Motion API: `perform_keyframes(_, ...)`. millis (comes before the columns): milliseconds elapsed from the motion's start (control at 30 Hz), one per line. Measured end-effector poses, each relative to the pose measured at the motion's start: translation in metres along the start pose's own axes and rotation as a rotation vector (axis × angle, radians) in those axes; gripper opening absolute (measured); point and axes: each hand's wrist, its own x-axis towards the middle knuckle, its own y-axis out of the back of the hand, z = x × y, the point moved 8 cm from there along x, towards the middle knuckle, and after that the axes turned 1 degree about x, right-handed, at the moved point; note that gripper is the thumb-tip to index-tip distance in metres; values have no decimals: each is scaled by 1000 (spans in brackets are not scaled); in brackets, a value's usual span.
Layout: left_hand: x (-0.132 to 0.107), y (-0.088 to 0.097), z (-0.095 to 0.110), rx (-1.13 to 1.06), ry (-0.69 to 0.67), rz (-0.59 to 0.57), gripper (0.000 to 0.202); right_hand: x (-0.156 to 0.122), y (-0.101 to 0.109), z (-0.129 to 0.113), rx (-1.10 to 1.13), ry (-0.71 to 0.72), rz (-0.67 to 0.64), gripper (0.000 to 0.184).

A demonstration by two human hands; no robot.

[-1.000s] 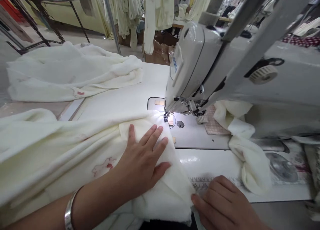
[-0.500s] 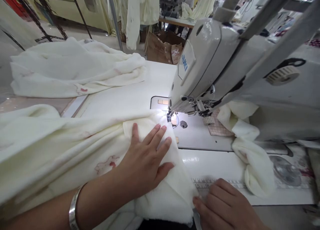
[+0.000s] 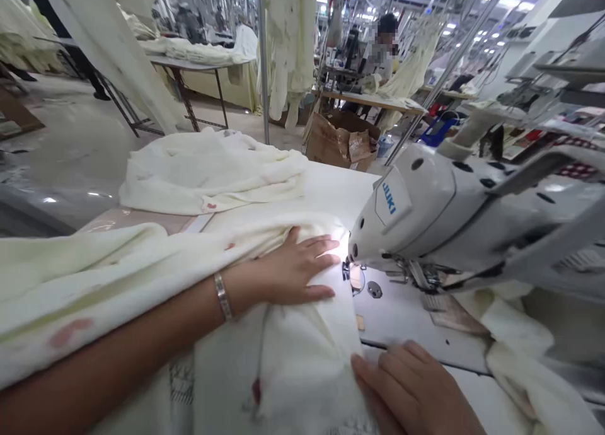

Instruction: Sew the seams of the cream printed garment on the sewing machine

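The left hand (image 3: 293, 271) is laid flat, fingers spread and nothing grasped, on the cream cloth (image 3: 302, 353), which reaches the presser foot (image 3: 346, 271) just beyond its fingertips. The right hand (image 3: 411, 384) is curled at the cloth's edge; whether a pinch is made cannot be told, the thumb being hidden. Since the preceding views, the left fingers have been brought level with the foot — the cloth, it is judged, has been fed onward. Farther out, the needle is lost in glare; leftward, the cloth is cut off.

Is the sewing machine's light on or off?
On, it seems: the cream cloth by the presser foot of the sewing machine is brightly lit.
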Motion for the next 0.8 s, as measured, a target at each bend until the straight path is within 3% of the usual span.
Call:
perform_keyframes(233,38,6,-40,22,-94,127,51,29,-22,40,30,-95,-31,21)
perform_keyframes(400,62,10,-76,134,-64,65,51,32,-45,63,-103,-102,-82,18)
perform_keyframes(500,66,14,-87,162,7,54,50,35,-43,64,-86,-83,-38,19)
perform_keyframes(600,46,9,-64,194,134,69,53,38,-24,55,67,-111,0,16)
perform_keyframes(700,4,1,-15,264,336,63,53,32,2,37,231,-129,-2,10)
perform_keyframes(800,-22,1,32,298,318,14,39,16,17,24,230,-222,-11,12)
